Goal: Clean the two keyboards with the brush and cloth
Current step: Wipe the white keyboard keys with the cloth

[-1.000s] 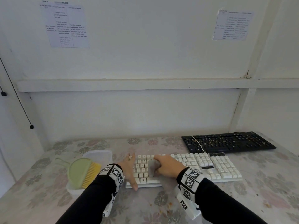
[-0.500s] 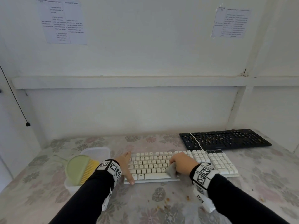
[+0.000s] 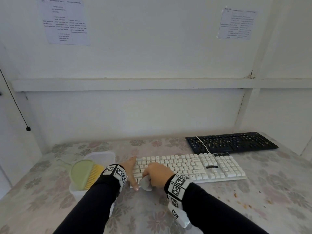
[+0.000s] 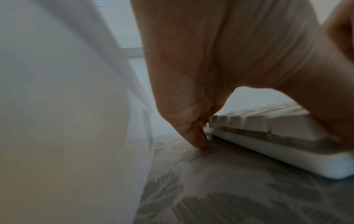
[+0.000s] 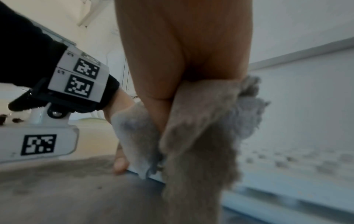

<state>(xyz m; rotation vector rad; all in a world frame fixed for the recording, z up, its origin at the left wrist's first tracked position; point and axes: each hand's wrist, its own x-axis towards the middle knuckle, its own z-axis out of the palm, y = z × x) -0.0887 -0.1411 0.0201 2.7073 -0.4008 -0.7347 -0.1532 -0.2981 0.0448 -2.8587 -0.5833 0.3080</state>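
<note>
The white keyboard (image 3: 190, 166) lies across the middle of the table, and the black keyboard (image 3: 231, 142), speckled with crumbs, lies behind it to the right. My left hand (image 3: 131, 171) braces the white keyboard's left end with straight fingers, thumb at the front corner; a fingertip (image 4: 201, 144) touches the table beside the white keyboard (image 4: 287, 145). My right hand (image 3: 157, 174) grips a bunched grey cloth (image 3: 146, 183) against the front left keys. The cloth (image 5: 201, 136) hangs from that fist over the keyboard's edge. A green brush (image 3: 84, 174) with yellow bristles rests on a white tub.
The white tub (image 3: 101, 156) stands left of my left wrist. Crumbs (image 3: 239, 200) lie scattered on the floral tablecloth at the front right. The white keyboard's cable (image 3: 201, 144) runs over the black keyboard. A wall closes the table's back edge.
My right hand with the cloth went right along the white keyboard's front, then came back to its left end. The left hand has stayed on the left edge.
</note>
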